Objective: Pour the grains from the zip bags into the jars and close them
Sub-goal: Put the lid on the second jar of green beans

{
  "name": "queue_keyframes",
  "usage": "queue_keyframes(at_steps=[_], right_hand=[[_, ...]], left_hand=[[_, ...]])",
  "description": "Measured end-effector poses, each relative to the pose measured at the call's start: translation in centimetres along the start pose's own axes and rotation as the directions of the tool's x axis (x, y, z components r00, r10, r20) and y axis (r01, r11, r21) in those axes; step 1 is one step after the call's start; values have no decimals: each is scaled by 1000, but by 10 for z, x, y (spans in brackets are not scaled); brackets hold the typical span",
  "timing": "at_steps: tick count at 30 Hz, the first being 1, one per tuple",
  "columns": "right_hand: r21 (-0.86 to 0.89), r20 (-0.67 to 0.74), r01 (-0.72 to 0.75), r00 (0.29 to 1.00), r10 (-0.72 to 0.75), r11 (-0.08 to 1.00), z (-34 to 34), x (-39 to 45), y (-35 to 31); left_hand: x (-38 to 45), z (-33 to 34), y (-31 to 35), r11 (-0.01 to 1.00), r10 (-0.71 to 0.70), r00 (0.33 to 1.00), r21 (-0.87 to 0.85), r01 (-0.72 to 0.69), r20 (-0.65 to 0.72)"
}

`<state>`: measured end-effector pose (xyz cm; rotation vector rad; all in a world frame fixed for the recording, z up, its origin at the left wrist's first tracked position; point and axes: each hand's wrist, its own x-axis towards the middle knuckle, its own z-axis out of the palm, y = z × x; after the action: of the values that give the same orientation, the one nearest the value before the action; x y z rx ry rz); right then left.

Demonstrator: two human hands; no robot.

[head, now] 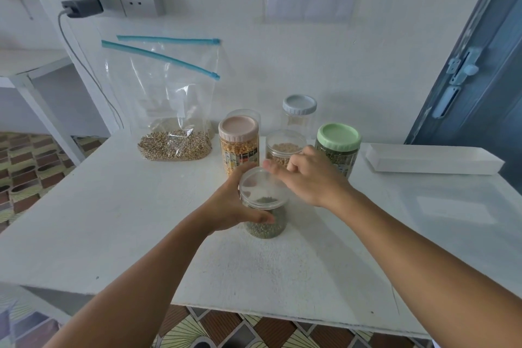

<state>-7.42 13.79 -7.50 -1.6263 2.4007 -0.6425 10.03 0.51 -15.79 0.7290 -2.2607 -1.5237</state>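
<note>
At table centre, the left hand grips a lidless clear jar of green grains; at its 2 o'clock, the right hand hovers with fingers loosely curled, holding nothing

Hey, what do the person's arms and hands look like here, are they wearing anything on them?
Both forearms are bare up to the frame's lower edge: no sleeves are in view. The left hand and right hand wear no gloves, and no watch, bracelet or ring can be seen on the sides that show. No markings show either. The right hand's fingertips are blurred, so fine detail there cannot be told.
</note>
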Motion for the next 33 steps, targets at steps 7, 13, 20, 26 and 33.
queue_keyframes(at_steps=[7,13,20,26,33], right_hand=[[203,342,44,933,-113,978,6,2,6],[-50,79,14,997,-10,999,27,-3,-3],[300,385,77,902,-195,951,17,-1,6],[164,247,112,957,-150,980,10,0,10],[75,207,-2,978,-13,997,19,8,7]], left_hand=[[2,2,2,1000,-5,1000,-1,5,2],[2,2,0,1000,-8,1000,26,8,-18],[2,4,2,999,4,1000,46,-3,-26],[3,5,2,999,-15,1000,42,16,-19],[1,6,2,1000,-7,999,17,8,-46]])
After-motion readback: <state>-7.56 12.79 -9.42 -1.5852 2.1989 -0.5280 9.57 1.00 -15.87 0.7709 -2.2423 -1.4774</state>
